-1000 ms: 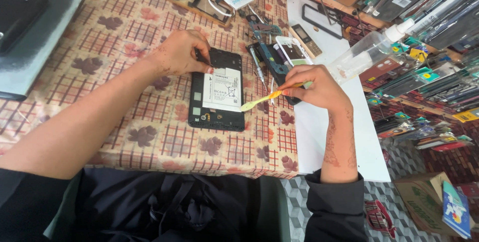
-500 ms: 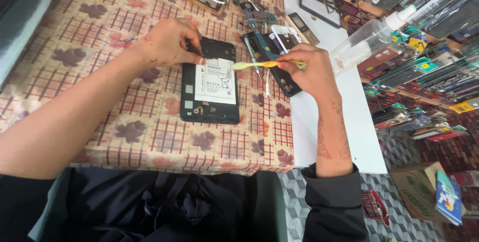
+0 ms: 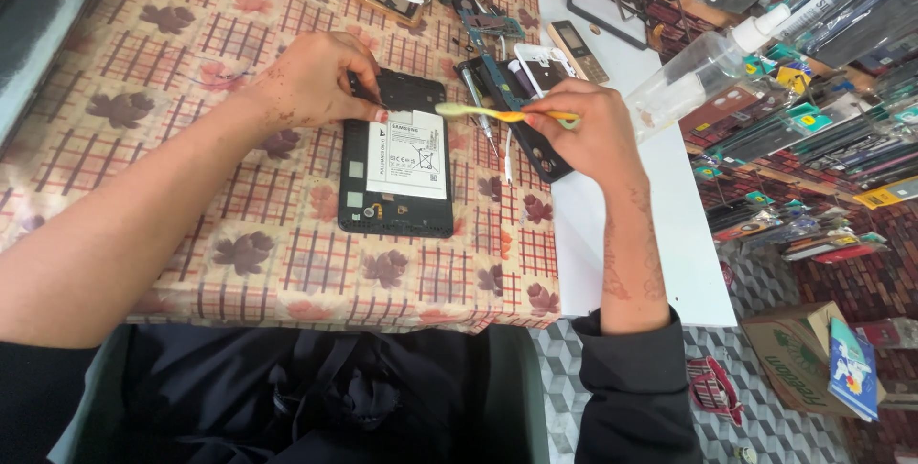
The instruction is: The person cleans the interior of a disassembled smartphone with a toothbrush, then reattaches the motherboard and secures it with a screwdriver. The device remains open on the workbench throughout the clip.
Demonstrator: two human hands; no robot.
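An opened black tablet (image 3: pixel 396 208) lies back side up on the patterned tablecloth, its white battery (image 3: pixel 408 154) exposed. My left hand (image 3: pixel 311 81) rests on the tablet's upper left corner with fingertips pressed on it. My right hand (image 3: pixel 586 129) holds a yellow toothbrush (image 3: pixel 488 114) whose head points left over the tablet's top right edge, just above the battery.
Phone parts, a blue circuit board (image 3: pixel 490 26) and opened phones (image 3: pixel 547 70) lie behind the tablet. A clear spray bottle (image 3: pixel 703 66) lies on the white board (image 3: pixel 660 234) at right. A grey case (image 3: pixel 43 33) sits far left. Shelves of packaged goods stand right.
My right hand has carried the toothbrush up from the tablet's lower right side to its top edge. My left hand stays on the upper left corner.
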